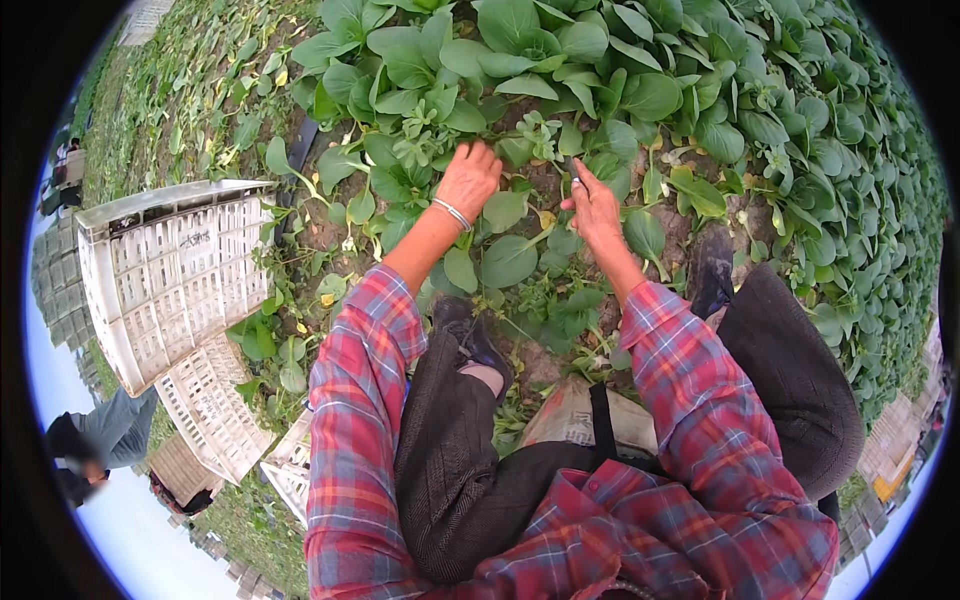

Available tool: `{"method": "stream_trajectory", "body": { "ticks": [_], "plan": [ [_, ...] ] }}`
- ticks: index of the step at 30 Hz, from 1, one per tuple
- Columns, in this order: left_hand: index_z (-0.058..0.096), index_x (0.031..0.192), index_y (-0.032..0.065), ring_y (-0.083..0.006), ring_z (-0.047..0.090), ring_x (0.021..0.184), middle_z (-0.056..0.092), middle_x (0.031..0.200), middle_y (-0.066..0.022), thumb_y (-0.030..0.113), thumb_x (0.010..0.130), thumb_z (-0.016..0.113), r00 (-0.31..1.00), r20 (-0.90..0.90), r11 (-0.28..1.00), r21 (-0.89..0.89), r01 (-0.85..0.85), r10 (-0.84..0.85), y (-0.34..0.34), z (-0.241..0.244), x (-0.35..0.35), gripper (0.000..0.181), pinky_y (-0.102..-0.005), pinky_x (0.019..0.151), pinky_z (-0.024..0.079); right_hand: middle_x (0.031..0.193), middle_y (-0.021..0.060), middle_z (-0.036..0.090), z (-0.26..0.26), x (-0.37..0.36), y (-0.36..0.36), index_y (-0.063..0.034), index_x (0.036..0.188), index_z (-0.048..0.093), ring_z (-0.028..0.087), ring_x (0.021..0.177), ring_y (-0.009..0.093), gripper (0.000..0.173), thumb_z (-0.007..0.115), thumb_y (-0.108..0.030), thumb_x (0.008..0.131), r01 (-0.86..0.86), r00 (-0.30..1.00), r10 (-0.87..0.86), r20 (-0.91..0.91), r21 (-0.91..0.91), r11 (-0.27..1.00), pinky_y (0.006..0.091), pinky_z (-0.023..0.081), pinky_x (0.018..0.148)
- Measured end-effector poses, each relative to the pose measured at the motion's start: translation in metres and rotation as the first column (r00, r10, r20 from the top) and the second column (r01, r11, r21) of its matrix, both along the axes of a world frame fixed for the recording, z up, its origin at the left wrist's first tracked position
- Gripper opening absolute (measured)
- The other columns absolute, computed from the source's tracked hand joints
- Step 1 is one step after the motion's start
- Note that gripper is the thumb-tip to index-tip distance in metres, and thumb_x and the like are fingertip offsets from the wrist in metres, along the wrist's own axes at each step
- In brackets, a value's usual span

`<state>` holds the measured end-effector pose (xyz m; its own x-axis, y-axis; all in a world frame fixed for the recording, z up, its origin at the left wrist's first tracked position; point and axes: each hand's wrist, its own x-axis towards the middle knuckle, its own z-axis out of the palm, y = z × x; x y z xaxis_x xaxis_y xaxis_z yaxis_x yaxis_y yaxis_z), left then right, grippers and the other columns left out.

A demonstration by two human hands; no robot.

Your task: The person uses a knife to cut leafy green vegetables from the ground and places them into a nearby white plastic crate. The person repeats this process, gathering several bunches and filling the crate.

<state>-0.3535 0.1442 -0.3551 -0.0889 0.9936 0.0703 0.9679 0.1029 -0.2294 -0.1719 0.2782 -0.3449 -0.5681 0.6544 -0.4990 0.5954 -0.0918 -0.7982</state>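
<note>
My left hand, with a bracelet at the wrist, reaches into low green plants; its fingertips are among the leaves, and whether they grip a stem cannot be told. To its right, my right hand is closed around a small dark tool, perhaps a knife, most of it hidden by the fingers. A light band or ring shows on one finger. A weed with small pale leaves stands between and just beyond the hands. Broad-leaved greens, like bok choy, grow in front. Loose leaves lie below the hands.
White plastic crates stand at the left, one on another. A dense bed of greens runs along the right. My shoes rest on the soil, with a pale sack between my legs. Another person is at the far left.
</note>
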Motion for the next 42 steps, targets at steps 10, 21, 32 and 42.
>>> {"method": "stream_trajectory", "body": {
  "ticks": [10,21,32,42],
  "plan": [
    [0.062,0.096,0.0069,-0.0227,0.056,0.105,0.063,0.101,-0.0046,0.015,0.072,0.067,0.971,0.175,0.983,0.058,-0.175,0.163,-0.031,-0.016,-0.025,0.026,-0.0364,0.081,0.044,0.079,0.0203,0.058,-0.011,0.013,-0.063,-0.0233,0.146,0.043,0.059,0.07,0.037,0.055,0.053,-0.008,0.094,-0.275,0.945,0.304,-0.119,0.215,0.937,0.0447,0.047,0.068],
    [0.062,0.09,0.0089,-0.0256,0.059,0.095,0.063,0.086,-0.0054,0.011,0.072,0.065,0.953,0.205,0.954,0.158,-0.255,0.221,-0.031,-0.025,-0.034,0.019,-0.0369,0.076,0.046,0.075,0.0201,0.06,-0.042,-0.01,-0.059,-0.025,0.143,0.047,0.06,0.068,0.037,0.051,0.052,-0.009,0.094,-0.252,0.948,0.296,-0.116,0.295,0.922,0.0423,0.048,0.069],
    [0.062,0.095,0.0101,-0.0257,0.059,0.097,0.065,0.092,-0.0053,0.012,0.07,0.075,0.88,0.334,0.924,0.06,-0.378,0.339,-0.036,-0.026,-0.018,0.027,-0.0374,0.079,0.046,0.07,0.0184,0.056,-0.071,-0.031,-0.07,-0.0223,0.143,0.046,0.056,0.062,0.034,0.048,0.05,-0.014,0.096,-0.271,0.961,0.276,-0.012,0.143,0.952,0.045,0.048,0.069],
    [0.064,0.1,0.0031,-0.0183,0.063,0.098,0.068,0.1,-0.0058,0.01,0.08,0.076,0.324,0.946,0.83,0.166,-0.533,0.019,-0.046,0.074,0.012,0.025,-0.0333,0.092,0.047,0.1,-0.0035,0.064,0.05,0.011,-0.048,-0.0041,0.13,0.055,0.043,0.063,0.002,0.051,0.076,-0.011,0.084,0.099,0.831,-0.095,-0.549,-0.023,0.995,0.0182,0.041,0.058]
  ]
}}
